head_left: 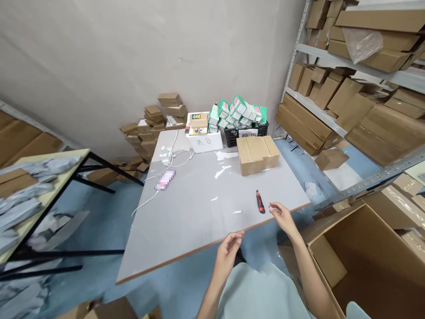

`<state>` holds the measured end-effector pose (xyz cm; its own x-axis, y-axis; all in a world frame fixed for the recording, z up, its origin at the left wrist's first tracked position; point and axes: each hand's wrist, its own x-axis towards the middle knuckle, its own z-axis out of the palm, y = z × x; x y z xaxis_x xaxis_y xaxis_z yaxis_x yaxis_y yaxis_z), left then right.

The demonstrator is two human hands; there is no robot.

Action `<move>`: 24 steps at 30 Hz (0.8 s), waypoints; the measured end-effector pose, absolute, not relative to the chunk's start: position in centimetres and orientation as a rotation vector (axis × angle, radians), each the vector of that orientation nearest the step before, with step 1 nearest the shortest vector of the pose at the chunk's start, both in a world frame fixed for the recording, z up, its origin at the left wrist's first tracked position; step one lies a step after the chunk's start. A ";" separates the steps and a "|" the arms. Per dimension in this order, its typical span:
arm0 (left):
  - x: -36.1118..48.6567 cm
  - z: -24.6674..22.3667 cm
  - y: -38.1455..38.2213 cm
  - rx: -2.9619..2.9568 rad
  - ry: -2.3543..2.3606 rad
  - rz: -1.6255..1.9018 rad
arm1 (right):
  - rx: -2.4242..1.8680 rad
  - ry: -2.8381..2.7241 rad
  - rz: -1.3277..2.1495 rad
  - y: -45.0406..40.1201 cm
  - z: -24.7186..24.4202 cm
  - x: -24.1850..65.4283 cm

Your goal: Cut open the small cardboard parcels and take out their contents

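My left hand (228, 249) hovers at the front edge of the grey table (186, 217), fingers loosely bent and nothing visible in them. To its right, my right hand (281, 216) is also over the front edge, with thumb and fingers apart and no object between them. Just left of my right hand lies a red and black utility knife (260, 202), not touched by it. Farther back on the table stand closed brown cardboard boxes (255, 155), side by side. Small scraps of clear plastic or tape (222, 171) lie on the tabletop.
A white bin (207, 144) and a black crate (230, 137) with green-white boxes stand at the back. A phone (165, 180) and white cable lie left. At right are a large open carton (375, 248) and shelves (335, 122); another table (63, 161) stands left.
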<state>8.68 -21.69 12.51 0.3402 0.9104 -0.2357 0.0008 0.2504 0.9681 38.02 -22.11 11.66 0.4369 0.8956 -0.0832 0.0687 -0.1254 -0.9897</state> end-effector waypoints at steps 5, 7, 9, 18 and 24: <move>10.0 15.3 -11.4 1.220 1.039 0.718 | -1.524 -0.853 0.815 -13.7 12.4 40.6; 11.7 16.9 -7.6 1.272 1.032 0.702 | -1.516 -0.888 0.745 -9.7 12.7 41.6; 13.9 18.4 -4.5 1.317 1.012 0.711 | -1.543 -0.947 0.656 -5.3 12.7 42.9; 22.7 17.5 -0.3 1.233 1.055 0.749 | -2.172 -1.186 0.475 13.3 8.7 52.6; 26.2 13.5 -2.6 1.147 1.079 0.569 | -2.508 -1.200 0.504 16.8 3.7 56.7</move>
